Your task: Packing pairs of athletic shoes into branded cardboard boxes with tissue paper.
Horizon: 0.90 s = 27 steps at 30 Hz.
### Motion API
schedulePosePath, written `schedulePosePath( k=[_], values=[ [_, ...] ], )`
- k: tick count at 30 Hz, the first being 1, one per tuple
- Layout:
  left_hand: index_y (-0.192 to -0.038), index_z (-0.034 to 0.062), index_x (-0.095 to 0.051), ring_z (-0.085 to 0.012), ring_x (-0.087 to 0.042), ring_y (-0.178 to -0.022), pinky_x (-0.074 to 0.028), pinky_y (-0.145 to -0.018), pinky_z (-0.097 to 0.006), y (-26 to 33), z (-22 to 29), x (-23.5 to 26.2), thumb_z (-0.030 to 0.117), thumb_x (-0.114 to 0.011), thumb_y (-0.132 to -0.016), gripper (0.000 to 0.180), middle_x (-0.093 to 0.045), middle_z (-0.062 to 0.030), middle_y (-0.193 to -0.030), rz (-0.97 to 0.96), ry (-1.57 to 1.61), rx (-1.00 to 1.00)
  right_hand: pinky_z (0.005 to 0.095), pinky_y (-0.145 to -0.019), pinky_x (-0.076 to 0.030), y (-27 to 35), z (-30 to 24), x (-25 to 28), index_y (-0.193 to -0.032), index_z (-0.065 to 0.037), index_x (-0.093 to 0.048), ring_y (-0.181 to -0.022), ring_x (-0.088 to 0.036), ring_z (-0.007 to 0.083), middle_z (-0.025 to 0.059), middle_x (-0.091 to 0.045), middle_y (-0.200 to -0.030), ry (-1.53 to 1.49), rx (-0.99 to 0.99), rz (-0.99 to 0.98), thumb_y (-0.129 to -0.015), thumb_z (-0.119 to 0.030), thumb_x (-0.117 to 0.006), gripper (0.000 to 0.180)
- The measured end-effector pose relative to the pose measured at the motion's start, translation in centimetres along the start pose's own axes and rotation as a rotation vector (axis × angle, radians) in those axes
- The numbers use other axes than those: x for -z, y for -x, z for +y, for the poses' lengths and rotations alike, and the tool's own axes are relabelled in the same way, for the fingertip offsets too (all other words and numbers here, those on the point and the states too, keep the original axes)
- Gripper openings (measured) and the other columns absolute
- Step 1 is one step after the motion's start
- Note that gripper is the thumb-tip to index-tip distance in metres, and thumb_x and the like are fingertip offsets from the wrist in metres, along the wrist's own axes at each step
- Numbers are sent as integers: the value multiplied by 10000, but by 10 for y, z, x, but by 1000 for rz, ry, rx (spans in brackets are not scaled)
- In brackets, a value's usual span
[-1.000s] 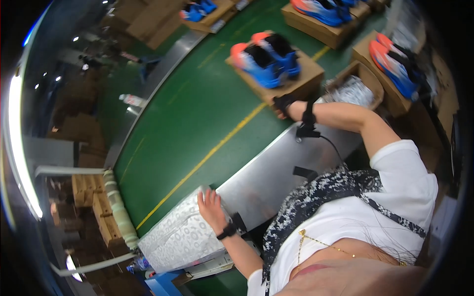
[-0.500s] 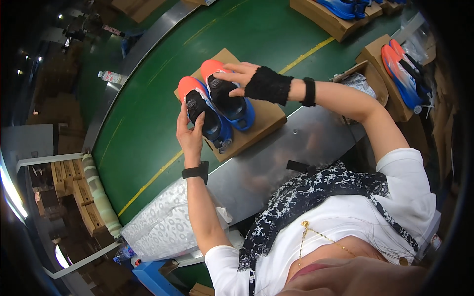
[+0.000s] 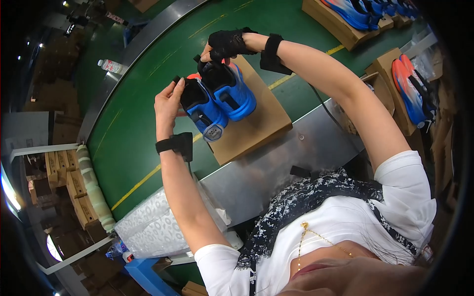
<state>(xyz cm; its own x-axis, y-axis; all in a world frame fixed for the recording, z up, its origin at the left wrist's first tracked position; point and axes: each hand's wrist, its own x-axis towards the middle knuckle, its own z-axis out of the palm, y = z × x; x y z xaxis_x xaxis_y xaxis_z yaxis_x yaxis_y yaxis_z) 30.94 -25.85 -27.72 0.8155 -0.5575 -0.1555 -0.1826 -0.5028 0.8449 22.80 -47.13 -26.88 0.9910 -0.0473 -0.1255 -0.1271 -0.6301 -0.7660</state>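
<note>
A pair of blue running shoes with orange-red toes is above a brown cardboard box (image 3: 269, 116), heels toward me and toes pointing away. My left hand (image 3: 169, 102) pinches the black tongue at the collar of the left shoe (image 3: 203, 107). My right hand (image 3: 228, 45), in a black fingerless glove, grips the black tongue of the right shoe (image 3: 234, 96). Both shoes are tilted, so their blue heels show and the toes are mostly hidden. A grey tag-like piece (image 3: 213, 132) sits at the left shoe's heel.
Under the box runs a green conveyor belt (image 3: 143, 123) with yellow lines and a metal edge (image 3: 247, 192). More shoes (image 3: 412, 91) stand on boxes at the right and far right. A patterned plastic-wrapped stack (image 3: 153, 227) lies near left. A bottle (image 3: 112, 66) stands beyond the belt.
Both hands have shifted from the shoes' sides and openings to their tongues. The shoes have tipped, turning their heels toward me. My right arm has reached farther forward.
</note>
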Motion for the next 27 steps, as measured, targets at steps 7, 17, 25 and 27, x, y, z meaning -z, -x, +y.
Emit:
schedulePosePath(
  k=[7,17,25,27],
  values=[
    [-1297,64,-253,-189,-529,-885,-489,-623,-273,55,-81,-11,380,-530,-804,648,-504,-114,-1050,-61,583,3,354,-707,-445,52,14,-47,-1055,-90,-545,-809,-569,285,160,-590,-908,159,265,20,-720,-198,-542,352],
    [-1167,-73,-371,-257,-429,-1044,-294,-904,-303,91,-164,-116,362,-298,-896,518,-454,-198,-1142,-158,177,49,383,-580,-454,90,-10,-84,-1151,-118,-429,-644,-586,295,132,-577,-607,661,163,238,-696,-346,-584,532],
    [-1051,-62,-445,-190,-505,-826,-410,-727,-289,74,-173,-170,385,-360,-881,486,-511,-127,-981,-89,357,19,406,-920,-306,103,37,-76,-1056,-101,-552,-1045,-443,371,215,-479,-1109,514,253,462,-775,-264,-449,341],
    [-1088,-55,-431,-254,-493,-926,-378,-805,-322,58,-193,-167,326,-385,-866,443,-522,-175,-1029,-94,316,-27,420,-892,-341,133,60,-88,-1142,-142,-490,-1048,-447,366,245,-472,-1100,468,243,308,-762,-269,-467,401]
  ],
)
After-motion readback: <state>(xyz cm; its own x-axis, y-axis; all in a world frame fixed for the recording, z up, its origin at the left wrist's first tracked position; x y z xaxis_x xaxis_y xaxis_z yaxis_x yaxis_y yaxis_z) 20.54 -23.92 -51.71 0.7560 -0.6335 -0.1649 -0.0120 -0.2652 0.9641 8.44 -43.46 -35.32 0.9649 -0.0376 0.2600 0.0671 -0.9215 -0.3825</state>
